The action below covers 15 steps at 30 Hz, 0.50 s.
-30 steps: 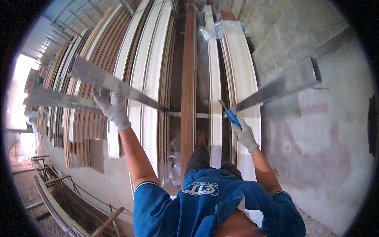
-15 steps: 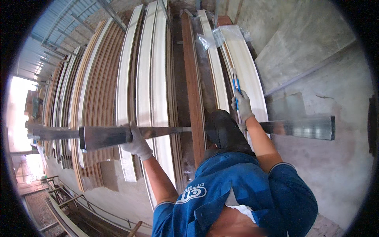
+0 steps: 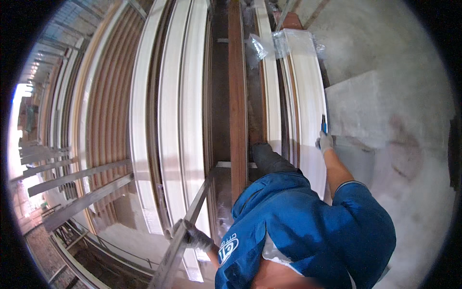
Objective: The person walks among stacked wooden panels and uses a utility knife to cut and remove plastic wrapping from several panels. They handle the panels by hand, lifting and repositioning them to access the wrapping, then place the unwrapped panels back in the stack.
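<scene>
My left hand point(image 3: 196, 238), in a grey glove, is closed around a metal bar point(image 3: 196, 204) that runs slantwise at the lower middle. My right hand point(image 3: 326, 140), gloved too, grips a slim blue hand tool point(image 3: 324, 126) with a dark tip; its exact kind is too small to tell. This hand is over the right edge of a stack of long white panels point(image 3: 310, 91). Between my hands a long reddish-brown plank point(image 3: 237, 96) lies lengthwise, and my dark-trousered leg point(image 3: 274, 159) is beside it.
Long white boards point(image 3: 168, 96) and ribbed brown panels point(image 3: 113, 86) lie in rows at left. Metal rack bars point(image 3: 91, 197) cross at lower left. Clear plastic wrap point(image 3: 258, 46) clings near the far panel ends. A grey concrete surface point(image 3: 385, 192) spreads along the right.
My left hand has come lower and nearer, still on metal. My right hand with the blue tool has moved right, to the panel stack's edge. The view has turned, and my body leans differently.
</scene>
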Available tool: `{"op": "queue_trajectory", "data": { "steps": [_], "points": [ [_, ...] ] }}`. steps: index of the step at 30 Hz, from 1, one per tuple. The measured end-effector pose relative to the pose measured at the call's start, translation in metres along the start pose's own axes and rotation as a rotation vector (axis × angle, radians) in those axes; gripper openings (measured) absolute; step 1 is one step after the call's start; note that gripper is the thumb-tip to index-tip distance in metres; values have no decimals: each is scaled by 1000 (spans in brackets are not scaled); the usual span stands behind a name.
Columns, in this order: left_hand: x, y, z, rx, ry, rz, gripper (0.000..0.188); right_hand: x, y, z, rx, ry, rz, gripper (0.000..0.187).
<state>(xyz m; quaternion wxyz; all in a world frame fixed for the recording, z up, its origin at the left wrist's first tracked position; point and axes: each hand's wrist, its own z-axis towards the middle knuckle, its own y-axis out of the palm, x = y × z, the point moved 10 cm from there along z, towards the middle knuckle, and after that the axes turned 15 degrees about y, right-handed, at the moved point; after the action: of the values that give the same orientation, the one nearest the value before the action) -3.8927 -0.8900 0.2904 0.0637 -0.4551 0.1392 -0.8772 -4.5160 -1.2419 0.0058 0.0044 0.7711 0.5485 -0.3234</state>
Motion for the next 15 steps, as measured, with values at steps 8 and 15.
{"op": "queue_trajectory", "data": {
  "steps": [8, 15],
  "points": [
    [9, 7, -22, 74, -129, 463, 51, -94, 38, 44, -9, 94, -265, 18],
    [-25, 30, -34, -71, -328, 548, 45, -153, 96, 47, -123, 53, -204, 19]
  ]
}}
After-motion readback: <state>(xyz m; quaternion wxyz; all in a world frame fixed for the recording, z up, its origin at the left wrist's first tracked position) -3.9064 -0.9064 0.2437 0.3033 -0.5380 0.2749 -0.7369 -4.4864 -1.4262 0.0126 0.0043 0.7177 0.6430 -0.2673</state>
